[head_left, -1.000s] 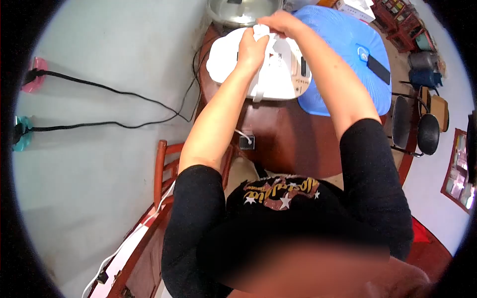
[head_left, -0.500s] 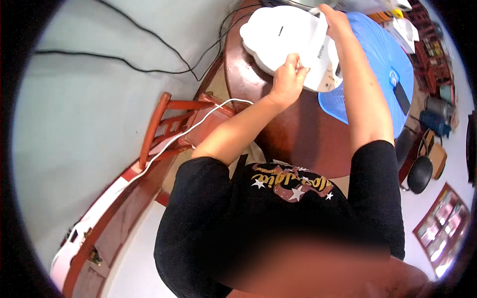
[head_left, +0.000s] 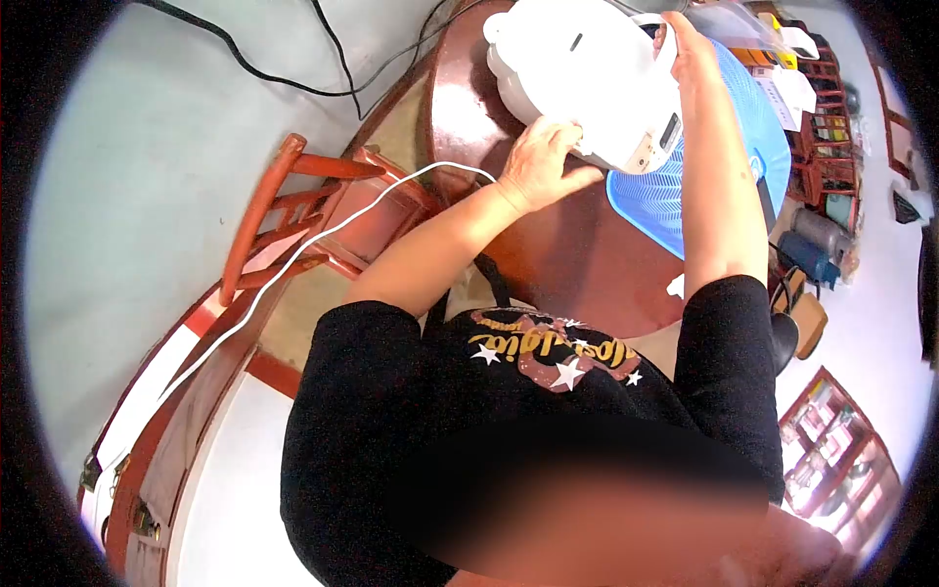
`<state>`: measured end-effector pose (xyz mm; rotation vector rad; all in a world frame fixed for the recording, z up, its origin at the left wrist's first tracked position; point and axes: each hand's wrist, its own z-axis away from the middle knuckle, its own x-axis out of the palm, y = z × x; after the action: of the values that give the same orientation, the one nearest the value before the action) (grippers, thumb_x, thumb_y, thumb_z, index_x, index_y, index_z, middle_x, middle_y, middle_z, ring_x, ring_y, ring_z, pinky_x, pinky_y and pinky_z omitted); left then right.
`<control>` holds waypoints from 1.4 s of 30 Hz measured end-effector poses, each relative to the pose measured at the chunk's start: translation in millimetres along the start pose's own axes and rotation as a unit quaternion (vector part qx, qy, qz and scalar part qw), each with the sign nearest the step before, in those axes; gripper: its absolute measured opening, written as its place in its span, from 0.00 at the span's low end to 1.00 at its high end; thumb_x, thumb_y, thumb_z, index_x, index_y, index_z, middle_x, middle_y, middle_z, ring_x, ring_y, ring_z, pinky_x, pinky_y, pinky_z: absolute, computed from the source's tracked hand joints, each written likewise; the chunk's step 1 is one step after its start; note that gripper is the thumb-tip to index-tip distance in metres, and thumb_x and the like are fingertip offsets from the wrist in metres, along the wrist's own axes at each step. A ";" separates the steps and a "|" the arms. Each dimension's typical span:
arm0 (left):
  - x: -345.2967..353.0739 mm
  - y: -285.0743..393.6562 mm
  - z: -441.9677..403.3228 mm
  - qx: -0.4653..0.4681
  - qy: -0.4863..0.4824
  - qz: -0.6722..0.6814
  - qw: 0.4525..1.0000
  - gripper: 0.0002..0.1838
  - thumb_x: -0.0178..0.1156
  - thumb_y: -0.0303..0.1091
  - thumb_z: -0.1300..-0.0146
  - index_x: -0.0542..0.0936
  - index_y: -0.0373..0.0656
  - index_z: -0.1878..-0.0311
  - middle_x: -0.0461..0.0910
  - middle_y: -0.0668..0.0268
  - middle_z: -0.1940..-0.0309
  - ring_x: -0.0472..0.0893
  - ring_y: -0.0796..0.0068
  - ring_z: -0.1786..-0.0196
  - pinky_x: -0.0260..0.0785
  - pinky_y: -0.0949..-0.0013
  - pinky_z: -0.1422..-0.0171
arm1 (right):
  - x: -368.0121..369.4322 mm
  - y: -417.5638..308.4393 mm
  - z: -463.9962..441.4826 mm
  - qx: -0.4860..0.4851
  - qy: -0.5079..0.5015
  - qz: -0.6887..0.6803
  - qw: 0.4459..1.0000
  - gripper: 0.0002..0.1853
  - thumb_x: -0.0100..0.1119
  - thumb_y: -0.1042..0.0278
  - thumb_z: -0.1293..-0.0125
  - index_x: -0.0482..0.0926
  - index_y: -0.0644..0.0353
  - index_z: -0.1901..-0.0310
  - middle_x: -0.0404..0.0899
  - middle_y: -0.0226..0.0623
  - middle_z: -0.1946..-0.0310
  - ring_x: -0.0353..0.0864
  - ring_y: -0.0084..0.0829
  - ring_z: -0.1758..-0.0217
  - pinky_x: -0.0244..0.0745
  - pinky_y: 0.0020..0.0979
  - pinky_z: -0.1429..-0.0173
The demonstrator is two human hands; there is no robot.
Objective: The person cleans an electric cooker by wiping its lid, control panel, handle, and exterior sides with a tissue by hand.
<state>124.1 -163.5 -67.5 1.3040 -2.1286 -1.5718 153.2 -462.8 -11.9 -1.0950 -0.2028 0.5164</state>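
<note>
A white appliance with a rounded, lobed lid and a small control panel stands on the dark red table. My right hand is closed round the white handle at its right side. At the front left edge of the appliance is my left hand, its thumb spread away from the fingers, with the fingertips against or very near the white body. A small white scrap shows beside my right sleeve.
A blue mesh cover lies right of the appliance, partly behind my right forearm. A white box is beyond it. On the left are a red wooden chair and a white cord crossing it. Black cables hang by the wall.
My left hand has left the top near the handle and moved to the front left edge, its thumb now spread. My right hand has taken hold of the handle. The view has turned.
</note>
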 end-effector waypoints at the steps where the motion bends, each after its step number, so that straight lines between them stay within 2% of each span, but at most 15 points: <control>1: -0.3 0.3 -1.9 -0.014 -0.014 0.024 1.000 0.16 0.64 0.35 0.44 0.75 0.39 0.55 0.78 0.57 0.57 0.76 0.54 0.52 0.70 0.58 0.48 | -2.6 0.6 -3.3 -0.002 0.000 0.005 1.000 0.12 0.62 0.61 0.42 0.76 0.60 0.74 0.74 0.35 0.83 0.73 0.30 0.81 0.69 0.31 0.76; 5: -4.7 -13.7 -1.8 -0.090 -0.048 0.057 0.993 0.08 0.60 0.33 0.39 0.78 0.39 0.61 0.80 0.56 0.64 0.79 0.56 0.60 0.72 0.61 0.54 | 4.0 2.6 0.3 -0.030 0.018 0.006 0.999 0.12 0.61 0.61 0.42 0.76 0.61 0.75 0.75 0.36 0.83 0.74 0.32 0.82 0.70 0.33 0.77; 9: -7.2 -9.2 -24.8 -0.142 0.013 0.064 0.988 0.08 0.58 0.33 0.39 0.78 0.37 0.65 0.79 0.56 0.71 0.79 0.64 0.68 0.71 0.65 0.61 | 13.8 -6.4 27.7 -0.048 0.051 0.008 0.998 0.12 0.62 0.62 0.43 0.77 0.63 0.72 0.76 0.39 0.82 0.75 0.32 0.81 0.72 0.34 0.76; 10: -13.5 -2.8 -44.7 -0.187 0.008 0.080 0.979 0.09 0.57 0.35 0.39 0.78 0.38 0.65 0.80 0.56 0.70 0.80 0.58 0.65 0.71 0.61 0.59 | 7.7 -4.5 15.5 -0.033 0.010 0.011 0.999 0.14 0.64 0.67 0.45 0.75 0.70 0.63 0.79 0.41 0.74 0.80 0.36 0.75 0.76 0.40 0.72; 11: -20.5 4.1 -68.0 -0.232 0.002 0.095 0.968 0.10 0.56 0.37 0.38 0.78 0.40 0.65 0.81 0.55 0.69 0.81 0.52 0.63 0.72 0.57 0.58 | 0.5 -0.6 5.4 -0.026 0.009 0.043 0.999 0.13 0.63 0.67 0.44 0.76 0.70 0.64 0.78 0.41 0.73 0.80 0.36 0.74 0.75 0.39 0.72; 14: -7.2 4.6 -150.2 -0.181 -0.039 0.028 0.982 0.13 0.55 0.41 0.40 0.78 0.40 0.65 0.81 0.56 0.69 0.81 0.58 0.63 0.71 0.60 0.57 | 5.5 4.0 1.4 -0.018 0.010 -0.038 0.999 0.12 0.62 0.67 0.43 0.77 0.68 0.64 0.80 0.41 0.70 0.81 0.37 0.69 0.77 0.40 0.66; 15: 3.9 2.8 -175.4 -0.160 -0.050 -0.019 0.986 0.15 0.56 0.43 0.42 0.78 0.39 0.66 0.81 0.58 0.71 0.81 0.63 0.65 0.71 0.62 0.58 | 2.4 9.2 -15.6 0.045 -0.060 -0.071 0.995 0.11 0.62 0.68 0.43 0.77 0.66 0.63 0.81 0.41 0.69 0.82 0.37 0.67 0.78 0.42 0.62; 18: 23.1 8.7 -222.6 -0.155 -0.095 0.016 0.983 0.15 0.55 0.44 0.44 0.78 0.40 0.65 0.82 0.56 0.69 0.81 0.58 0.62 0.71 0.60 0.56 | 0.2 4.5 -20.9 0.124 -0.141 -0.115 0.975 0.11 0.62 0.69 0.44 0.77 0.64 0.60 0.82 0.42 0.65 0.82 0.38 0.63 0.78 0.46 0.55; 20: 30.8 12.8 -235.3 -0.198 -0.221 -0.057 0.953 0.15 0.56 0.42 0.45 0.79 0.41 0.62 0.82 0.55 0.64 0.81 0.55 0.59 0.71 0.59 0.54 | -0.9 2.8 -11.0 0.137 -0.116 -0.135 0.974 0.13 0.62 0.72 0.46 0.77 0.64 0.58 0.82 0.43 0.61 0.82 0.39 0.56 0.78 0.49 0.52; 23: 46.7 11.2 -224.1 -0.125 -0.178 -0.108 0.970 0.15 0.56 0.41 0.46 0.79 0.42 0.61 0.82 0.54 0.62 0.81 0.56 0.58 0.71 0.60 0.54 | -1.8 1.0 -0.4 0.111 -0.103 -0.128 0.980 0.13 0.62 0.73 0.47 0.77 0.65 0.59 0.81 0.43 0.60 0.81 0.38 0.54 0.79 0.48 0.53; 27: 42.1 19.4 -192.7 -0.149 -0.153 0.035 0.976 0.13 0.56 0.39 0.44 0.75 0.43 0.59 0.81 0.56 0.64 0.81 0.59 0.59 0.71 0.61 0.54 | -3.5 4.8 1.2 0.100 -0.134 -0.173 0.971 0.12 0.63 0.73 0.47 0.77 0.66 0.61 0.81 0.42 0.64 0.82 0.38 0.60 0.80 0.45 0.57; 31: 26.3 36.8 -153.7 -0.176 -0.162 0.044 0.970 0.12 0.55 0.41 0.40 0.75 0.46 0.57 0.80 0.59 0.72 0.81 0.59 0.67 0.71 0.62 0.60 | -6.7 21.7 -26.8 0.119 -0.108 -0.173 0.972 0.09 0.63 0.71 0.43 0.77 0.66 0.64 0.81 0.41 0.70 0.81 0.38 0.70 0.80 0.41 0.63; 33: 21.0 41.2 -129.8 -0.155 -0.138 0.047 0.977 0.12 0.55 0.43 0.38 0.74 0.46 0.58 0.79 0.58 0.74 0.80 0.57 0.70 0.71 0.61 0.62 | -0.2 14.4 -7.8 0.045 -0.062 -0.178 0.981 0.08 0.62 0.70 0.41 0.78 0.65 0.65 0.81 0.41 0.70 0.81 0.38 0.70 0.79 0.42 0.62; 39: 6.1 29.6 -55.2 -0.017 -0.072 0.010 0.997 0.05 0.58 0.31 0.41 0.75 0.42 0.63 0.79 0.56 0.70 0.79 0.52 0.65 0.69 0.55 0.59 | -0.7 11.4 -10.4 0.103 -0.054 -0.164 0.980 0.08 0.61 0.68 0.40 0.78 0.64 0.64 0.81 0.40 0.70 0.81 0.38 0.68 0.79 0.45 0.59; 42: 6.0 4.7 -33.0 0.113 -0.052 -0.043 0.991 0.05 0.60 0.28 0.44 0.75 0.44 0.65 0.76 0.64 0.69 0.77 0.59 0.63 0.67 0.59 0.55 | -0.8 13.0 -9.1 0.070 -0.050 -0.165 0.983 0.09 0.59 0.66 0.38 0.78 0.64 0.68 0.79 0.39 0.75 0.79 0.35 0.71 0.78 0.43 0.62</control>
<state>138.0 -190.0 -51.7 1.4295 -2.4037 -1.4952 152.2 -465.8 -27.5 -0.8775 -0.4219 0.2821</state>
